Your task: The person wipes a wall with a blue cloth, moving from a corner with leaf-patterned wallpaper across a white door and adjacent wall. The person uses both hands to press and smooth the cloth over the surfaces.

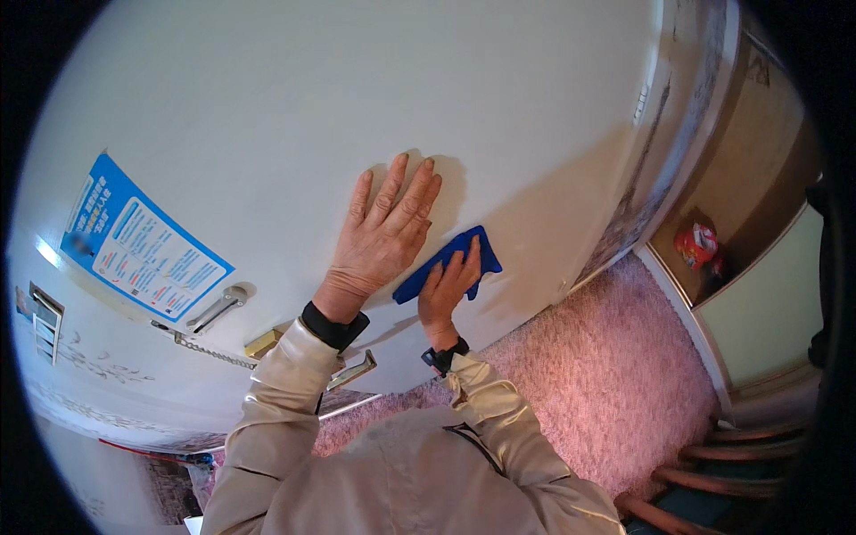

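My left hand (386, 234) lies flat against a white door (321, 100), fingers stretched upward and holding nothing. Lower and to its right, my right hand (449, 284) presses a folded blue cloth (491, 254) to the same door surface. The fingers of that hand spread over the cloth, and its upper corner sticks out past them. Both wrists carry dark bands below the beige sleeves. Close to my left forearm are a metal door handle (354, 370), a brass-coloured lock part (263, 343) and a door chain (217, 351).
A blue and white printed notice (160, 247) is stuck on the door, above a metal swing-bar latch (221, 309). Pink carpet (595, 374) covers the floor. At right, a red package (695, 245) sits in a wooden recess, and curved wooden slats (722, 480) stand lower down.
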Tool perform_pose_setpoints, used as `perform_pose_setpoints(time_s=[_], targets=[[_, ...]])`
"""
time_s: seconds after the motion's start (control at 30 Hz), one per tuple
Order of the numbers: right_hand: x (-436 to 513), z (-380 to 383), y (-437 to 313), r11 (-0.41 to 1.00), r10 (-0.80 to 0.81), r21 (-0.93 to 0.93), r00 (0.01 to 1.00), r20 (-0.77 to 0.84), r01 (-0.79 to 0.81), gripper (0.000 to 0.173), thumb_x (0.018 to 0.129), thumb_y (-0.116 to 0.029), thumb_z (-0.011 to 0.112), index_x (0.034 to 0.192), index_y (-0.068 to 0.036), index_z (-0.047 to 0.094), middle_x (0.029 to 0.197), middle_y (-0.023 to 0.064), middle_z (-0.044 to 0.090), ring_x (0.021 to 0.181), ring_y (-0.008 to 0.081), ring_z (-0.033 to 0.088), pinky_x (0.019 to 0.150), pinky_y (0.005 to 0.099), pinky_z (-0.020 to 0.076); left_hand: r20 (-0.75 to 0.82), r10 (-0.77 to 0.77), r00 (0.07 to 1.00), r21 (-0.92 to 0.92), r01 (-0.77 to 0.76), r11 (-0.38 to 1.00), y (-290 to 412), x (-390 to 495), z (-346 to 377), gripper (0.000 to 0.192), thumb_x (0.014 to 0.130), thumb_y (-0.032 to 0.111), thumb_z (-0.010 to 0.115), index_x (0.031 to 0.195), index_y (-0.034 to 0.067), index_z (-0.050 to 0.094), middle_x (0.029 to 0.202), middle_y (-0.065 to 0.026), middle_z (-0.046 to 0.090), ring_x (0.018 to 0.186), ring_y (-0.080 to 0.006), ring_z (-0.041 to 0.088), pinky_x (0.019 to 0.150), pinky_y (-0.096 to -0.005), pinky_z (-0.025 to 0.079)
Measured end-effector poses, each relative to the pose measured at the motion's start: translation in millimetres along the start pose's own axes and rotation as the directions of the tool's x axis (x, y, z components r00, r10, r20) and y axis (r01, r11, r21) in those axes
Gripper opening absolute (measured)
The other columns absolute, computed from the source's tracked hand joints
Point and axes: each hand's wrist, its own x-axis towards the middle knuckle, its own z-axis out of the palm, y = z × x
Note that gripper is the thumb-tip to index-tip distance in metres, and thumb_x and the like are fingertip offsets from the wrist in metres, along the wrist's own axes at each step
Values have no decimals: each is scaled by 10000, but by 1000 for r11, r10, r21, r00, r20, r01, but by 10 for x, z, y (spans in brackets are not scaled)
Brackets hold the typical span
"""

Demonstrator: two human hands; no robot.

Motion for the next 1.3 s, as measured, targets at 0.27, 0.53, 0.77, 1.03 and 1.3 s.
perform_pose_setpoints(time_s=[0.27,0.53,0.77,1.03,1.3], targets=[[1365,28,260,983,173,-35,966,-192,-183,468,1127,-147,422,1556,32,360,1633,306,352,1427,505,388,1165,567,301,19,4,1000,-22,-3,1000,10,12,-39,625,1012,318,615,1604,184,468,1719,-12,335,1611,-265,253,1291,-569,151],[95,-111,16,968,-252,41,959,133,249,288,1062,-181,503,1300,-19,501,1591,300,402,1419,536,389,1134,633,315,-5,1,1000,7,-1,1000,40,13,-53,585,1013,310,611,1573,172,514,1706,-16,360,1602,-265,277,1290,-542,181],[1551,-62,117,988,-142,44,982,-122,148,410,1122,-165,414,1490,14,421,1634,297,358,1439,493,368,1169,588,288,-119,-60,991,-11,59,998,46,10,-22,529,991,260,588,1499,111,587,1665,-52,425,1581,-260,329,1289,-498,224],[1091,-133,290,828,-557,42,813,171,559,119,948,-170,626,966,-54,646,1525,246,508,1369,487,441,1090,617,370,-440,-501,746,-29,545,838,105,-118,155,648,931,414,713,1469,70,606,1606,-155,476,1532,-398,376,1271,-603,160],[2251,-171,436,947,-321,6,946,-42,322,444,1131,-259,390,1455,38,459,1639,276,363,1441,482,368,1178,580,269,-481,-600,639,44,701,712,131,-186,210,760,931,473,676,1519,16,523,1638,-238,383,1562,-477,269,1273,-640,95]])
